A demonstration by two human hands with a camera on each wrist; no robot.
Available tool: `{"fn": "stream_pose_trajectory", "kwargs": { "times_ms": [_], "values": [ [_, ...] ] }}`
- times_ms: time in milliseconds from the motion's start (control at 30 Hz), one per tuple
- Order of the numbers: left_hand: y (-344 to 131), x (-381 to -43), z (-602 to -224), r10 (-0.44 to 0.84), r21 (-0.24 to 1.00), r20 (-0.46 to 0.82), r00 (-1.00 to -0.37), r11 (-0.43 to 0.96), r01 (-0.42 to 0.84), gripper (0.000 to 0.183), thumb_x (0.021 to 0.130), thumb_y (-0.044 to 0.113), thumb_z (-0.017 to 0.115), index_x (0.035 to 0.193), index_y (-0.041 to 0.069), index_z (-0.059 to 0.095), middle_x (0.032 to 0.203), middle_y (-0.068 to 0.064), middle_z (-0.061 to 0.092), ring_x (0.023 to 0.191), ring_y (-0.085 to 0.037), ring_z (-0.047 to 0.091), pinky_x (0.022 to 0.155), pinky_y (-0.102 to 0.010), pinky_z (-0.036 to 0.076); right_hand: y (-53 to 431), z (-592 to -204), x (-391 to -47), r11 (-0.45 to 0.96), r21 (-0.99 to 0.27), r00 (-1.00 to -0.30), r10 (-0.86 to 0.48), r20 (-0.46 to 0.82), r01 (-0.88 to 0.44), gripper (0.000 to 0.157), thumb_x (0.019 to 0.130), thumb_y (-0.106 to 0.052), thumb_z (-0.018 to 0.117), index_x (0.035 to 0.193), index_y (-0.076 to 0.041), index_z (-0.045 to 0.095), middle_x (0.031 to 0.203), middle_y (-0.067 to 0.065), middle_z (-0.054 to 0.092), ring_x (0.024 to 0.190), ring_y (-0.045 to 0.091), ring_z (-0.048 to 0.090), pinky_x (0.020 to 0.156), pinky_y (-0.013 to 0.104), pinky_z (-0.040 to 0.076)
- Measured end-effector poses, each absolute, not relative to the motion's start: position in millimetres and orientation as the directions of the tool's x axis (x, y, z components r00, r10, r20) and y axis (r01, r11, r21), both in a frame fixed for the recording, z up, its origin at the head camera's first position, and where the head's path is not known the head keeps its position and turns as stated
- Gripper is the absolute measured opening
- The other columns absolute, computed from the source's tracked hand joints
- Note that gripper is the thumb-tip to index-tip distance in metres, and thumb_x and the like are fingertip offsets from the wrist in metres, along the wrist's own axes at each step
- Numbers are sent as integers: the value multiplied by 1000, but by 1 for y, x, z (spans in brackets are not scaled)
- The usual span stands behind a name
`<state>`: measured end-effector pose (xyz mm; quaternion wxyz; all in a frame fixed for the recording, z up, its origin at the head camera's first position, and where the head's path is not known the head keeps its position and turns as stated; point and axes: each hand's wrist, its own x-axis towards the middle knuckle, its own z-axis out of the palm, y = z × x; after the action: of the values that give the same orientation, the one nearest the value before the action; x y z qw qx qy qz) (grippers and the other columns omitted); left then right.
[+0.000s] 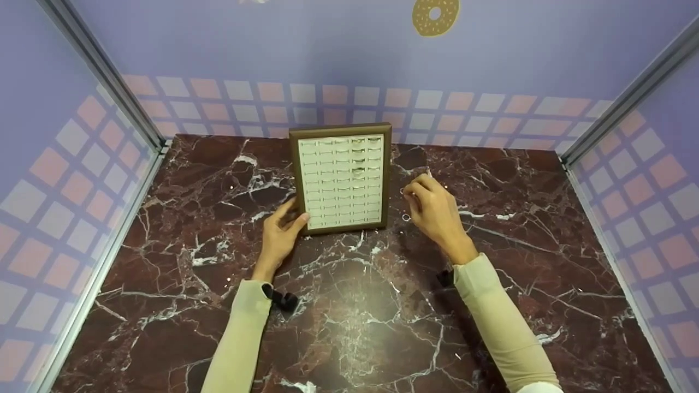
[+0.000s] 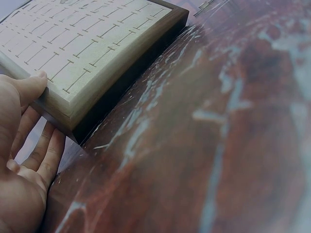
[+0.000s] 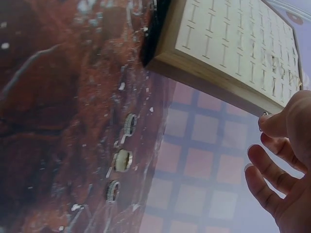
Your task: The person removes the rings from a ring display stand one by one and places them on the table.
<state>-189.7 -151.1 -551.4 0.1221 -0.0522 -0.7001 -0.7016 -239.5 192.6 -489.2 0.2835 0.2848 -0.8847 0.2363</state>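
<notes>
While the left hand grips the wooden tray, the right hand pinches a small ring; ridged rings stand beside the tray.

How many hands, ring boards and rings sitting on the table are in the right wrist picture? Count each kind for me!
Hands: 1
Ring boards: 1
Rings on the table: 3
Total: 5
</notes>
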Motion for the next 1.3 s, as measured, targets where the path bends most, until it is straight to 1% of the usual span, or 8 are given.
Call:
{"fn": "stream_pose_trajectory", "kwargs": {
  "times_ms": [167, 400, 500, 633, 767, 867, 1067, 1300],
  "values": [
    [-150, -190, -553, -112, 969, 247, -962, 8, 248, 50, 91, 1, 72, 137, -6, 56, 127, -27, 63, 111, -45, 61, 97, -35, 56, 196, -496, -236, 731, -250, -681, -379, 626, -636, 9, 88, 0, 66, 89, -8, 71, 94, 4, 63, 80, 22, 61, 64, 39, 54],
    [-150, -191, -554, -102, 969, 245, -964, 6, 245, 50, 91, 1, 72, 138, -4, 56, 128, -24, 64, 112, -43, 61, 99, -40, 54, 200, -502, -233, 747, -234, -694, -388, 606, -623, 10, 88, 0, 66, 89, -9, 71, 94, 4, 63, 82, 23, 63, 64, 39, 56],
    [-150, -190, -554, -100, 971, 239, -966, -2, 240, 50, 91, 2, 72, 138, -3, 56, 127, -24, 64, 112, -43, 61, 98, -38, 55, 201, -504, -231, 745, -231, -692, -393, 605, -625, 11, 87, 1, 65, 89, -9, 71, 94, 4, 63, 83, 23, 63, 66, 39, 56],
    [-150, -190, -553, -100, 972, 232, -968, -2, 233, 50, 91, 2, 72, 139, -3, 56, 126, -23, 64, 112, -42, 62, 97, -36, 55, 203, -508, -230, 735, -237, -685, -397, 611, -636, 11, 86, 2, 66, 88, -8, 71, 92, 5, 63, 80, 23, 62, 64, 40, 55],
    [-150, -191, -553, -106, 974, 226, -968, 9, 227, 51, 91, 2, 72, 139, -4, 55, 127, -24, 63, 113, -41, 62, 99, -40, 54, 205, -512, -229, 741, -230, -694, -406, 595, -631, 9, 87, 0, 68, 86, -9, 70, 89, 3, 62, 78, 23, 62, 62, 40, 55],
    [-151, -190, -552, -106, 975, 220, -970, 21, 219, 52, 91, 3, 72, 140, -4, 55, 128, -26, 63, 114, -41, 61, 102, -41, 53, 207, -514, -228, 757, -227, -720, -415, 556, -612, 10, 86, -1, 67, 84, -10, 70, 88, 2, 61, 76, 22, 62, 61, 40, 55],
    [-151, -190, -550, -101, 978, 206, -973, 13, 206, 52, 91, 4, 73, 140, -2, 55, 129, -25, 63, 115, -41, 61, 102, -39, 53, 210, -520, -227, 779, -242, -785, -450, 425, -578, 16, 80, 3, 66, 85, -11, 71, 87, 0, 60, 71, 19, 60, 60, 38, 55],
    [-151, -190, -551, -98, 977, 211, -973, -1, 212, 53, 91, 4, 73, 140, -3, 55, 128, -27, 62, 114, -43, 61, 100, -39, 54, 211, -523, -227, 782, -268, -816, -473, 332, -563, 13, 82, 1, 68, 83, -12, 71, 86, 0, 61, 70, 21, 61, 60, 41, 56]
  ]
}}
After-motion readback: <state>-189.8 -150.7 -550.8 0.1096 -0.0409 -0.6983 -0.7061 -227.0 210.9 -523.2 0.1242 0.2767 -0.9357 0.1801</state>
